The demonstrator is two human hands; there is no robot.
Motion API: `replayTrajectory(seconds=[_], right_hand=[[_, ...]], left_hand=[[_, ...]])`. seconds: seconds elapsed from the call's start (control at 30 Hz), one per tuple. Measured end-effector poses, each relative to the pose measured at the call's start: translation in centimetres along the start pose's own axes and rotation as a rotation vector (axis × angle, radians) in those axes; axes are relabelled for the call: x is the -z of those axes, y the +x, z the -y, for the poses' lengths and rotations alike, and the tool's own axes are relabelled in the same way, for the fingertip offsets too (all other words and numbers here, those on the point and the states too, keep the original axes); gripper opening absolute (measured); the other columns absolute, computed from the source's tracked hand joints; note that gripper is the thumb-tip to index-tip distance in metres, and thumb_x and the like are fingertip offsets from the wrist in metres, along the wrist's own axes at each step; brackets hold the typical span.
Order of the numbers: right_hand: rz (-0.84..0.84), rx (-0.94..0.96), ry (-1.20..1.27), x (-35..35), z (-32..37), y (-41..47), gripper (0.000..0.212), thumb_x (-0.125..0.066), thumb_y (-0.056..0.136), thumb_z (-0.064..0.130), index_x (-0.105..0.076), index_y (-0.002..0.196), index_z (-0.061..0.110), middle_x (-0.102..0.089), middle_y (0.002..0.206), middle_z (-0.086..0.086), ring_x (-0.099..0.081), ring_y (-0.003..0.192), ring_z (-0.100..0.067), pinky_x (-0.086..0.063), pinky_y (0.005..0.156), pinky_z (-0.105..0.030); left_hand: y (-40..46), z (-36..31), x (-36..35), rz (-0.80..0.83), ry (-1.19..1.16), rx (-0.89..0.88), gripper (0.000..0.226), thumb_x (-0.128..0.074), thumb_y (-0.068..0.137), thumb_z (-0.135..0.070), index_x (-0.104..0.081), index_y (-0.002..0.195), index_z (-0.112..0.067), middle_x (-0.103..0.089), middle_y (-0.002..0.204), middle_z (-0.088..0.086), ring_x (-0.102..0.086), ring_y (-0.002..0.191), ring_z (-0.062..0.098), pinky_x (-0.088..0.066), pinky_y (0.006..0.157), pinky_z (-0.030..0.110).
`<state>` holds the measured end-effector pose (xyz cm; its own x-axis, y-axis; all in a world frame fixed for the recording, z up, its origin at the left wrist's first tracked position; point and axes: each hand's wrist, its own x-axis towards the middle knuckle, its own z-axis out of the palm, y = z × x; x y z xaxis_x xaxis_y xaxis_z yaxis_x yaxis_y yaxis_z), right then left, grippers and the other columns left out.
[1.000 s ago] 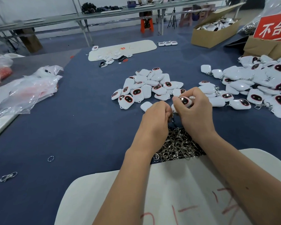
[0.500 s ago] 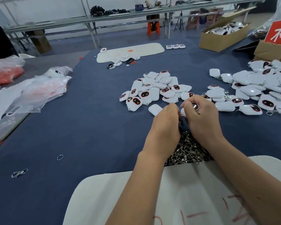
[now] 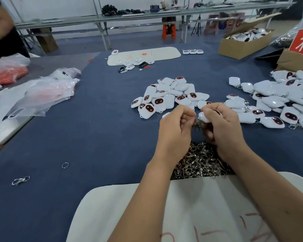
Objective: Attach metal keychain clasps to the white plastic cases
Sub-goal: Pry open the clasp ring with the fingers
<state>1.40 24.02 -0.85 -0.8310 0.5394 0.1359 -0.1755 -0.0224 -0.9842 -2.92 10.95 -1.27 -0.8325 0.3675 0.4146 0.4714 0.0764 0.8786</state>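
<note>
the right hand (image 3: 222,126) is gripping a white case (image 3: 205,117) just past table centre, at about twelve o'clock from the clasp heap (image 3: 199,163). the left hand (image 3: 175,126) is pinching a metal clasp (image 3: 197,125) against the case's corner. the step looks like threading the ring onto the case's loop. next, it likely needs working fully through, then dropping onto the finished pile (image 3: 276,102) at two o'clock; the bare cases (image 3: 168,96) are waiting at eleven.
</note>
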Motion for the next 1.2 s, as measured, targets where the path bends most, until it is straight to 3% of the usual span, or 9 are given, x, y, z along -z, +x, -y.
replayTrajectory(seconds=[0.1,0.37,0.63,0.73,0.83,0.9,1.03,1.13,1.2], right_hand=[[0.025,-0.054,0.074,0.2,0.2,0.1,0.013,-0.056,0.104,0.018,-0.059,0.091,0.019,-0.057,0.060,0.000,-0.037,0.037,-0.009,-0.024,0.038,-0.016],[0.227,-0.052,0.190,0.4,0.1,0.0,0.009,-0.060,0.094,0.029,-0.061,0.091,0.021,-0.057,0.067,-0.004,-0.043,0.046,-0.013,-0.029,0.040,-0.020],[0.324,-0.035,0.229,0.6,-0.2,0.1,0.023,-0.068,0.091,0.006,-0.063,0.113,0.008,-0.066,0.077,-0.008,-0.050,0.055,-0.013,-0.040,0.045,-0.022],[0.299,-0.005,0.191,0.5,-0.3,0.1,0.022,-0.071,0.088,0.015,-0.066,0.109,0.009,-0.065,0.075,-0.007,-0.048,0.053,-0.011,-0.039,0.044,-0.021],[0.286,0.065,-0.001,0.5,-0.7,-0.1,0.013,-0.071,0.096,0.010,-0.064,0.104,0.004,-0.064,0.073,-0.007,-0.046,0.051,-0.014,-0.038,0.042,-0.024],[0.267,0.102,-0.083,0.3,-0.8,-0.2,0.015,-0.072,0.097,0.010,-0.061,0.103,0.002,-0.066,0.072,-0.005,-0.046,0.049,-0.015,-0.039,0.041,-0.025],[0.241,0.063,0.098,0.2,-0.2,-0.2,0.015,-0.072,0.090,0.028,-0.066,0.096,0.015,-0.066,0.071,0.001,-0.049,0.051,-0.010,-0.039,0.042,-0.021],[0.259,-0.013,0.271,0.5,0.0,0.2,0.020,-0.067,0.091,0.027,-0.063,0.100,0.010,-0.068,0.078,0.000,-0.048,0.054,-0.006,-0.038,0.045,-0.018],[0.273,-0.031,0.326,0.5,0.0,0.2,0.021,-0.065,0.092,0.024,-0.061,0.102,0.006,-0.067,0.078,0.001,-0.047,0.055,-0.006,-0.037,0.046,-0.017]], left_hand=[[0.0,-0.1,-0.1,-0.004,-0.063,0.032,0.021,-0.066,0.091,0.004,-0.067,0.094,-0.017,-0.066,0.082,-0.013,-0.061,0.075,-0.002,-0.047,0.070,0.008],[0.2,-0.1,0.1,-0.070,-0.099,0.064,0.015,-0.069,0.091,0.001,-0.070,0.087,-0.013,-0.070,0.077,-0.008,-0.064,0.071,0.004,-0.050,0.068,0.015],[0.5,0.1,0.7,-0.194,-0.165,0.141,0.020,-0.072,0.088,0.003,-0.072,0.081,-0.016,-0.074,0.076,-0.003,-0.070,0.071,0.011,-0.059,0.074,0.027],[0.4,0.3,1.1,-0.128,-0.011,0.080,0.021,-0.070,0.089,0.001,-0.071,0.078,-0.017,-0.072,0.075,-0.003,-0.070,0.075,0.020,-0.059,0.073,0.035],[0.2,0.6,1.6,-0.006,0.257,-0.024,0.022,-0.058,0.089,0.000,-0.065,0.075,-0.015,-0.064,0.070,-0.003,-0.059,0.070,0.020,-0.052,0.065,0.046],[0.1,0.7,1.6,0.041,0.341,-0.023,0.021,-0.054,0.088,0.000,-0.059,0.073,-0.014,-0.058,0.067,-0.005,-0.050,0.065,0.017,-0.047,0.059,0.043],[0.2,0.0,0.6,-0.105,0.003,0.144,0.017,-0.070,0.091,-0.001,-0.070,0.083,-0.016,-0.071,0.076,-0.006,-0.062,0.069,0.004,-0.049,0.066,0.017],[0.5,-0.5,-0.3,-0.135,-0.293,0.287,0.010,-0.073,0.093,-0.007,-0.072,0.097,-0.016,-0.077,0.093,0.005,-0.067,0.077,0.000,-0.053,0.074,0.015],[0.5,-0.6,-0.3,-0.110,-0.359,0.327,0.007,-0.072,0.095,-0.010,-0.073,0.098,-0.017,-0.078,0.097,0.008,-0.065,0.079,0.000,-0.053,0.076,0.015]])
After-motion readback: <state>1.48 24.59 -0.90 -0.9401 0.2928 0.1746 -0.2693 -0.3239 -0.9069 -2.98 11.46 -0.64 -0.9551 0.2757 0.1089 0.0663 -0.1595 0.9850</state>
